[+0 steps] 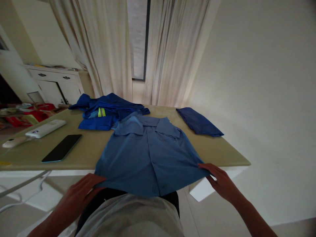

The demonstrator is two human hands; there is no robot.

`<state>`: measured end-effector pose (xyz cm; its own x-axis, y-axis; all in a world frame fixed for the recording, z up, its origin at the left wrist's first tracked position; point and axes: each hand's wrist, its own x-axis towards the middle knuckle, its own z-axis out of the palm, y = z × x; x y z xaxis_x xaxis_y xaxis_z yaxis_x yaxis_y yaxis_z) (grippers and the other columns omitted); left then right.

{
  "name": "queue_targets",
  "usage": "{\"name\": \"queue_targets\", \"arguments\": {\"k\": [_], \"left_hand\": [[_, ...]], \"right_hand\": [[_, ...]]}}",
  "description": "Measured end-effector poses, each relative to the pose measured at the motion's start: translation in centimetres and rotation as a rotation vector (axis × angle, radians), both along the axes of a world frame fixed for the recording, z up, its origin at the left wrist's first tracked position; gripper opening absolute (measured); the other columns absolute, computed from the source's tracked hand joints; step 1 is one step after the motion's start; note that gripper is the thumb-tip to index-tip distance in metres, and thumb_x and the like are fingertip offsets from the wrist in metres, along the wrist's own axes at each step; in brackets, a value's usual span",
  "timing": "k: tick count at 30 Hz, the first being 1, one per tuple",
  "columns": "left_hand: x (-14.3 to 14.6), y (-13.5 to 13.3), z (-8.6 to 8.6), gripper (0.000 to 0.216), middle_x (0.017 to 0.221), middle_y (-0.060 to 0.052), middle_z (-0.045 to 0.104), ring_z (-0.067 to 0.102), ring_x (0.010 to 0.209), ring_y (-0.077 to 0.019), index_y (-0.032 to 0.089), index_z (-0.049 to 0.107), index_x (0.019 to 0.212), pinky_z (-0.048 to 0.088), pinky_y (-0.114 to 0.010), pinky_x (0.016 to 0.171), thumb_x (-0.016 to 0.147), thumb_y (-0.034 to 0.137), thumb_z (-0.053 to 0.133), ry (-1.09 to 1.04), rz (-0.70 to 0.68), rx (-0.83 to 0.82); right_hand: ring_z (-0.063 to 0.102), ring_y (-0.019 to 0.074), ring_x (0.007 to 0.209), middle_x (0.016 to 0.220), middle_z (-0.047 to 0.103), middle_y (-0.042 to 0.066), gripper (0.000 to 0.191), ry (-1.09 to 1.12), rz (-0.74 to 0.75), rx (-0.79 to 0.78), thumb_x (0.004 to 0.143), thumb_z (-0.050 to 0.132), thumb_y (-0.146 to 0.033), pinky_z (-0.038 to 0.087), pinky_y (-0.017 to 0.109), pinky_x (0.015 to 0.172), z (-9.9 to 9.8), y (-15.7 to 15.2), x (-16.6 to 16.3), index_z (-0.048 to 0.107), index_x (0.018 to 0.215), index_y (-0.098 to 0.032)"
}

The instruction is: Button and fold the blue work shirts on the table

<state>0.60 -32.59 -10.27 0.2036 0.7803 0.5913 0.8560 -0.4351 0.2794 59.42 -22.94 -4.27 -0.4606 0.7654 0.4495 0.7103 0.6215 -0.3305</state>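
Note:
A grey-blue button-up shirt (133,154) lies front side up on the table, its collar end away from me and both sleeves folded in over the chest. Its lower hem hangs past the table's near edge, in front of my body. My left hand (81,191) pinches the hem's left corner between thumb and fingers. At the right corner, my right hand (217,179) grips the cloth the same way. Between the two hands the hem is spread wide and sags a little in the middle.
Rumpled dark blue clothes (111,105) with a yellow-grey reflective strip lie at the table's back left. A folded navy garment (198,121) is at the right. A black phone (62,148) and a white device with a cable (46,129) rest on the left of the table (222,153).

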Motion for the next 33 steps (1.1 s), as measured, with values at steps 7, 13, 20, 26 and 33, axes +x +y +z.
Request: {"name": "queue_targets", "arguments": {"k": [7,13,20,26,33], "left_hand": [[1.1,4.0,7.2,0.023,0.104,-0.003,0.073,0.071,0.098,-0.0267,0.037,0.066,0.110,0.061,-0.043,0.090,0.091,0.048,0.058,-0.163,0.096,0.022],[2.1,18.5,15.9,0.034,0.110,-0.007,0.072,0.068,0.103,-0.0250,0.018,0.069,0.109,0.054,-0.040,0.098,0.092,0.046,0.060,-0.258,0.317,0.069],[-0.5,29.5,14.7,0.070,0.140,-0.023,0.058,0.064,0.121,-0.0292,0.009,0.050,0.141,0.051,-0.042,0.105,0.079,0.034,0.072,-0.367,0.418,-0.063],[-3.5,23.4,5.8,0.062,0.109,-0.017,0.076,0.073,0.099,-0.0321,0.013,0.064,0.119,0.056,-0.039,0.085,0.083,0.064,0.060,-0.345,0.495,-0.475],[-3.9,20.7,4.2,0.066,0.102,-0.015,0.077,0.074,0.097,-0.0326,0.015,0.065,0.115,0.054,-0.038,0.080,0.077,0.069,0.062,-0.371,0.536,-0.504]], "right_hand": [[0.075,0.0251,0.091,0.100,0.077,0.008,0.037,0.361,-0.191,0.103,0.089,0.071,-0.035,0.063,0.041,0.087,5.0,3.1,-1.4,0.067,0.124,-0.027],[0.070,0.0241,0.087,0.104,0.074,0.009,0.058,0.546,-0.200,0.101,0.080,0.077,-0.052,0.059,0.039,0.082,10.7,19.8,-7.3,0.066,0.126,-0.019],[0.067,0.0321,0.118,0.124,0.070,0.022,0.063,0.453,-0.683,-0.190,0.089,0.070,-0.044,0.049,0.044,0.105,7.5,29.9,-9.2,0.054,0.139,-0.010],[0.074,0.0293,0.098,0.107,0.076,0.018,0.056,0.455,-0.611,-0.377,0.089,0.069,-0.050,0.056,0.042,0.092,-0.3,23.7,-5.0,0.062,0.129,-0.012],[0.073,0.0240,0.091,0.102,0.077,0.013,0.059,0.521,-0.406,-0.389,0.081,0.079,-0.042,0.055,0.035,0.083,-2.2,21.5,-5.4,0.062,0.128,-0.012]]}}
